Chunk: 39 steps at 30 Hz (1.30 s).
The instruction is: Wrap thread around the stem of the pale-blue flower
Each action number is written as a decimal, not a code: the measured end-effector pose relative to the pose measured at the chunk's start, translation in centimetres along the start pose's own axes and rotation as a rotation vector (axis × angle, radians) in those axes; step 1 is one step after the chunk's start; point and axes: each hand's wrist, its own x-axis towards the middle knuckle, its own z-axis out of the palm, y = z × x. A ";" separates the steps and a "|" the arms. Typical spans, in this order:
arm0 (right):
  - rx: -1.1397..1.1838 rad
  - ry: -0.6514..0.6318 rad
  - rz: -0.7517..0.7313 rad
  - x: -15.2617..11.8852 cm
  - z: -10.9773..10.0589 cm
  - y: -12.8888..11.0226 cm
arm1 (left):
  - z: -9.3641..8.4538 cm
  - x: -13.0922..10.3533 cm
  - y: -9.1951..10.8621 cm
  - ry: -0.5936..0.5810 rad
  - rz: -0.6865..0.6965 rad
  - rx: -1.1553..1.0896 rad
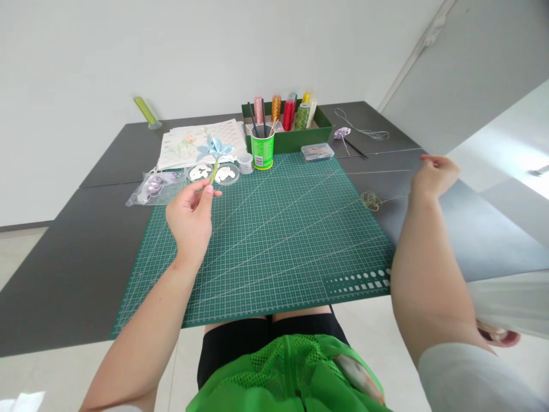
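My left hand (193, 212) pinches the green stem of a light blue flower (215, 147), which stands upright above the back left of the green cutting mat (274, 229). Far to the right, my right hand (435, 174) is raised over the dark table, its fingers curled together; what they hold, if anything, is too small to make out. A thin pale thread (397, 197) runs from a loose yellowish coil (371, 201) toward my right wrist. Two round dishes of white pieces (226, 174) lie behind my left hand.
Behind the mat stand a green can of tools (262, 151) and a green box (300, 139) of thread spools. Nearby are paper sheets (171, 143), a plastic bag (156, 189), a clear case (317, 151), a purple flower (342, 133) and a blue-grey cord (377, 135).
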 end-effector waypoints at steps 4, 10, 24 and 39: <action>-0.413 0.200 0.150 -1.8 1.0 -2.5 | 0.3 -0.6 0.4 -0.065 0.009 0.019; -0.115 -0.225 -0.459 -9.0 2.8 -9.0 | 1.0 -2.1 1.4 -0.211 0.015 0.029; 0.789 -1.590 -0.213 -23.4 2.0 -14.5 | 1.7 -3.3 1.1 -0.350 0.053 0.106; 0.424 -1.299 -0.887 -21.2 1.0 -14.0 | 1.9 -3.4 1.1 -0.412 0.030 0.150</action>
